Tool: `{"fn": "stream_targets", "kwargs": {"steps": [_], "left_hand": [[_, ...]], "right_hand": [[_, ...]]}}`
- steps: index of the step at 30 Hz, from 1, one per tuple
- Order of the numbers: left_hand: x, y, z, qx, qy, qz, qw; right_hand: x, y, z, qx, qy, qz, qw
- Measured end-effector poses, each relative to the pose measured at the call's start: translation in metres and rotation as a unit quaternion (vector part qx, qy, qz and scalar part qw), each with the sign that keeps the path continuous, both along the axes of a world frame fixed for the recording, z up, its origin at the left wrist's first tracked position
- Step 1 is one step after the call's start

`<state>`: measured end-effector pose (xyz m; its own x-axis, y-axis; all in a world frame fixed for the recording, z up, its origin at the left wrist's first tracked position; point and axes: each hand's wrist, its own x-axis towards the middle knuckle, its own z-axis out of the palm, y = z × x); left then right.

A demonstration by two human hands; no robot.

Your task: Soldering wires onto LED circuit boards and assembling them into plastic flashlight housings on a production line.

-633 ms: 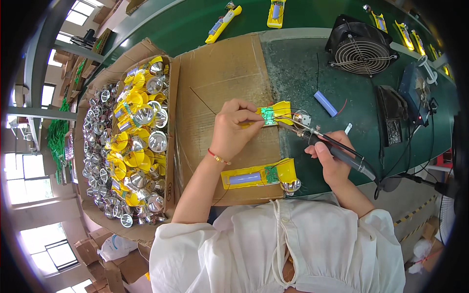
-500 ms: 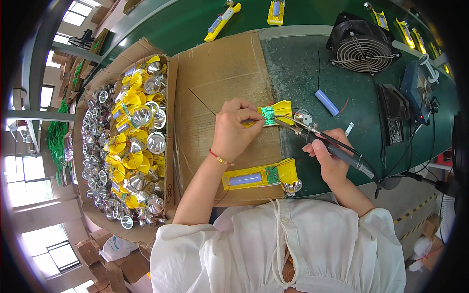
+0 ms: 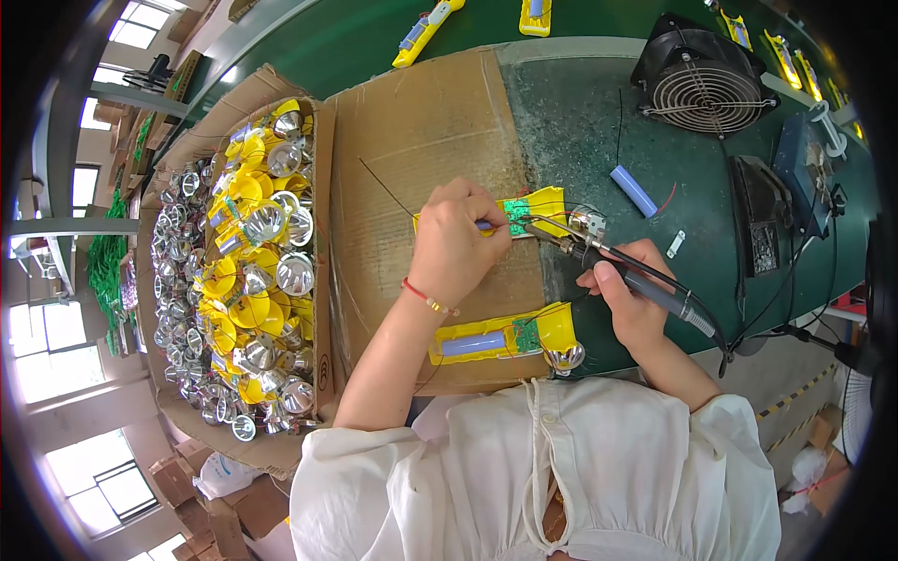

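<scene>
My right hand [image 3: 629, 294] is closed around a soldering iron [image 3: 666, 297] with a thin metal feed tube along it. Its tip touches or hovers just over the green circuit board [image 3: 515, 213] in a yellow flashlight casing [image 3: 545, 201]; which, I cannot tell. My left hand [image 3: 460, 229] covers the casing's left part, its fingers pinched at the board's left edge. What they pinch is hidden. Beyond that hand a thin dark wire sticks out up and left. A silver reflector [image 3: 587, 222] lies at the casing's right end. Nearer me rests a second yellow casing [image 3: 559, 324] with a blue battery [image 3: 473, 344].
A carton [image 3: 325, 252] of reflectors and yellow casings stands left. Cardboard [image 3: 412, 112] covers part of the green table. To the right are a loose blue battery [image 3: 634, 192], a black fan [image 3: 708, 93] and a blue box [image 3: 804, 159] with cables. More casings lie along the far side.
My left fingers have closed in on the board's left edge, the hand turning slightly. The soldering iron stays at the board. The whole view has shifted a little.
</scene>
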<state>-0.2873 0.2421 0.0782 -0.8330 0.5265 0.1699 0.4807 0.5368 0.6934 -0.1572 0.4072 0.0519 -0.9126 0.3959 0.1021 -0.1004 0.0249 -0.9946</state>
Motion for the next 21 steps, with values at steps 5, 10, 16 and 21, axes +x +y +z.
{"fn": "stream_targets", "kwargs": {"steps": [5, 10, 16, 21], "left_hand": [[-0.002, 0.001, -0.001, 0.003, -0.002, -0.001, 1.000], [-0.001, 0.001, 0.001, -0.010, -0.004, -0.001, 1.000], [-0.002, 0.003, 0.001, -0.021, 0.002, 0.003, 1.000], [0.000, 0.004, 0.004, -0.044, 0.019, 0.005, 0.999]], "right_hand": [[0.002, 0.000, 0.003, -0.004, 0.021, -0.019, 1.000], [0.008, 0.008, 0.008, -0.045, 0.032, -0.039, 0.998], [0.016, 0.013, 0.009, -0.065, 0.038, -0.042, 0.996], [0.023, 0.017, 0.010, -0.072, 0.045, -0.037, 0.996]]}}
